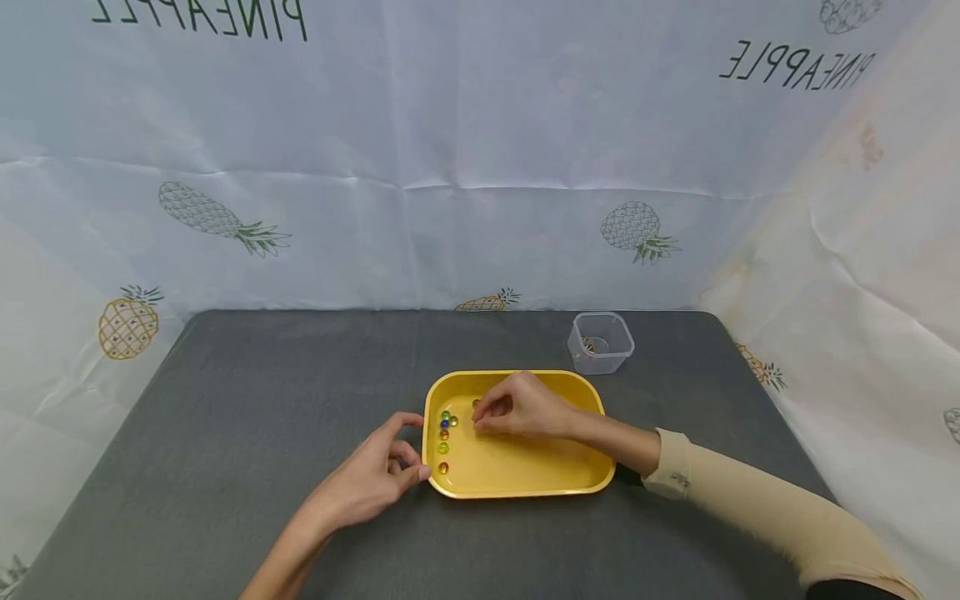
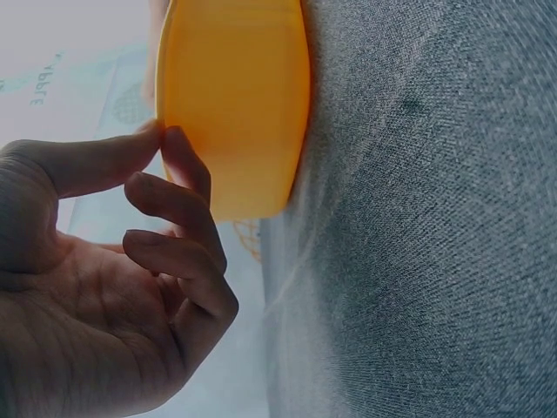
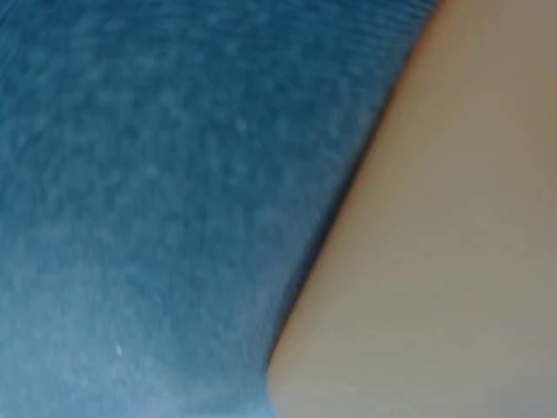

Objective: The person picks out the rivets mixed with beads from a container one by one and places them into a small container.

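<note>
A yellow tray (image 1: 525, 475) lies on the dark table. My left hand (image 1: 371, 479) is at its left end, thumb and fingertip holding the rim; in the left wrist view the other fingers curl beside the tray wall. Inside, my right hand (image 1: 525, 406) reaches over the tray's middle, fingers bent and tips pinched together low over the floor. A small marble seems to be at those fingertips, mostly hidden. An orange marble (image 1: 476, 403) shows just above them. Along the left side lie several glass marbles, among them a blue marble (image 1: 444, 424) and a green marble (image 1: 443, 448).
Behind the tray's right end stands a clear plastic container (image 1: 601, 363) with a few small marbles inside. The grey tabletop (image 1: 300, 367) ends at a pineapple-printed curtain (image 1: 480, 233). A blurred beige surface (image 3: 435, 261) fills much of the right wrist view.
</note>
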Demonstrator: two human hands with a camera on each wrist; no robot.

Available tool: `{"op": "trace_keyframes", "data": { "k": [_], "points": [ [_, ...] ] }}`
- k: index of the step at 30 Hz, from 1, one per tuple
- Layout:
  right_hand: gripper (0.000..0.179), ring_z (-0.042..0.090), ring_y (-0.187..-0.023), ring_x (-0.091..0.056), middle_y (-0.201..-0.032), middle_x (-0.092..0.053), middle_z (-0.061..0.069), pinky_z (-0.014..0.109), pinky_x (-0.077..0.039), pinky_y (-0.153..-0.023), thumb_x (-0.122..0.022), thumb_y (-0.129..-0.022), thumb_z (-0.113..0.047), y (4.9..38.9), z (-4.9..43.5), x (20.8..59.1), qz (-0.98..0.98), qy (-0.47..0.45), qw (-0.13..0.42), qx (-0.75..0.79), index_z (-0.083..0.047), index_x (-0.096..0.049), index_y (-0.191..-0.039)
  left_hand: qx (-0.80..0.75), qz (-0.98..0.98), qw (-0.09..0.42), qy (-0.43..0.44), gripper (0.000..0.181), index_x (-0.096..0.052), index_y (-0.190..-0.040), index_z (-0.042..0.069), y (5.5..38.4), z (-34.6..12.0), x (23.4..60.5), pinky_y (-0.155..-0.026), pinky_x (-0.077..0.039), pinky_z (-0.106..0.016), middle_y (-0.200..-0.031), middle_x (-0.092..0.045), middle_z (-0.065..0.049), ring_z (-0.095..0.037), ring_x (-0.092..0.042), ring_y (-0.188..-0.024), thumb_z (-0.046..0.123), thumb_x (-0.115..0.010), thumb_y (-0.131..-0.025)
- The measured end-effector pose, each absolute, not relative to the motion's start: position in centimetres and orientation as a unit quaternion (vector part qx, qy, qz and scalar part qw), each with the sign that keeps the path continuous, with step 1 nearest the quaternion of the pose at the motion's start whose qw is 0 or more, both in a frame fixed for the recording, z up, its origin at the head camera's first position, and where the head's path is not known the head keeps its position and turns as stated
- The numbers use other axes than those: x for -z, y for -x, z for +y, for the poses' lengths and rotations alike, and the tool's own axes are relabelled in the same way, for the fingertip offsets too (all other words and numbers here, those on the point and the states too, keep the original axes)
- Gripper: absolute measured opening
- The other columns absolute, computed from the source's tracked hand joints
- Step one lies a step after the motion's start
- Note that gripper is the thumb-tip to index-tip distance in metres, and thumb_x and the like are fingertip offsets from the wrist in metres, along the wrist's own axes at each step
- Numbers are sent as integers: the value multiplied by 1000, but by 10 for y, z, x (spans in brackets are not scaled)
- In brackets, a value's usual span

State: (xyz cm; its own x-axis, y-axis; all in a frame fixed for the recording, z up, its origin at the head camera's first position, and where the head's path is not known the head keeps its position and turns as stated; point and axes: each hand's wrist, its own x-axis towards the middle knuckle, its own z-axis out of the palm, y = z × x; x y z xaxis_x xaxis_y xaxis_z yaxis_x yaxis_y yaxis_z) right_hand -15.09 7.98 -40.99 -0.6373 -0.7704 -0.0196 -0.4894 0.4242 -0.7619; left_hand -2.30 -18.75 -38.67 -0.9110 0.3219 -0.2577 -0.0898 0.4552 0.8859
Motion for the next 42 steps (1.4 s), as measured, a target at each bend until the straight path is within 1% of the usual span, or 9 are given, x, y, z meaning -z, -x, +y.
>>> {"op": "trace_keyframes", "data": {
  "k": [5, 12, 17, 24, 29, 31, 37, 39, 42],
  "points": [
    [7, 2, -69, -69, -89, -83, 0, 22, -60, -66, -86, -94, -12, 152, 85, 402, 823, 381, 182, 381, -10, -86, -100, -518, 828, 201, -69, 63, -42, -153, -2, 24, -187, 386, -59, -44, -26, -93, -73, -6, -14, -55, -64, 14, -76, -102],
    [12, 2, -71, -71, -90, -84, -1, 23, -61, -69, -86, -94, -16, 153, 90, 392, 818, 393, 159, 389, -8, -86, -103, -518, 828, 203, -68, 64, -42, -153, -2, 25, -188, 387, -59, -44, -26, -96, -74, -9, -15, -56, -65, 15, -76, -102],
    [13, 6, -70, -72, -92, -84, 2, 25, -62, -68, -86, -94, -15, 153, 94, 384, 813, 394, 154, 400, -7, -85, -104, -517, 829, 202, -65, 64, -42, -153, -2, 25, -187, 386, -59, -44, -26, -95, -75, -9, -15, -56, -65, 14, -76, -101],
    [9, 26, -75, -78, -94, -83, 1, 28, -64, -72, -86, -95, -15, 156, 105, 370, 818, 373, 155, 409, -13, -85, -104, -517, 830, 202, -62, 65, -42, -154, -3, 25, -186, 386, -58, -44, -27, -94, -74, -8, -16, -56, -65, 13, -77, -101],
    [12, 38, -78, -77, -97, -83, 6, 30, -64, -72, -84, -95, -12, 160, 114, 360, 817, 364, 144, 424, -9, -84, -107, -518, 829, 199, -67, 65, -42, -154, -3, 24, -187, 386, -59, -44, -26, -94, -74, -8, -15, -55, -64, 13, -76, -101],
    [13, 36, -76, -76, -98, -83, 8, 30, -64, -71, -83, -96, -11, 161, 117, 356, 818, 362, 134, 428, -6, -84, -108, -518, 829, 198, -67, 65, -42, -153, -3, 24, -187, 386, -59, -44, -26, -94, -74, -8, -15, -55, -64, 12, -76, -101],
    [13, 14, -69, -73, -96, -83, 6, 30, -63, -67, -84, -96, -12, 164, 126, 349, 823, 351, 102, 435, -6, -85, -107, -518, 830, 198, -65, 65, -42, -153, -3, 24, -186, 387, -59, -44, -26, -94, -74, -8, -15, -56, -65, 12, -76, -101],
    [11, 16, -68, -72, -95, -83, 7, 30, -62, -67, -83, -96, -12, 166, 130, 348, 824, 348, 94, 438, -8, -85, -106, -517, 830, 198, -65, 65, -42, -153, -3, 24, -186, 387, -59, -44, -26, -94, -74, -8, -15, -56, -65, 12, -76, -100],
    [11, 24, -71, -74, -95, -83, 10, 33, -64, -69, -83, -96, -10, 170, 138, 344, 825, 338, 84, 446, -9, -85, -106, -517, 830, 198, -65, 65, -42, -153, -3, 24, -186, 387, -59, -44, -26, -93, -74, -7, -15, -56, -65, 12, -77, -100]
  ]
}}
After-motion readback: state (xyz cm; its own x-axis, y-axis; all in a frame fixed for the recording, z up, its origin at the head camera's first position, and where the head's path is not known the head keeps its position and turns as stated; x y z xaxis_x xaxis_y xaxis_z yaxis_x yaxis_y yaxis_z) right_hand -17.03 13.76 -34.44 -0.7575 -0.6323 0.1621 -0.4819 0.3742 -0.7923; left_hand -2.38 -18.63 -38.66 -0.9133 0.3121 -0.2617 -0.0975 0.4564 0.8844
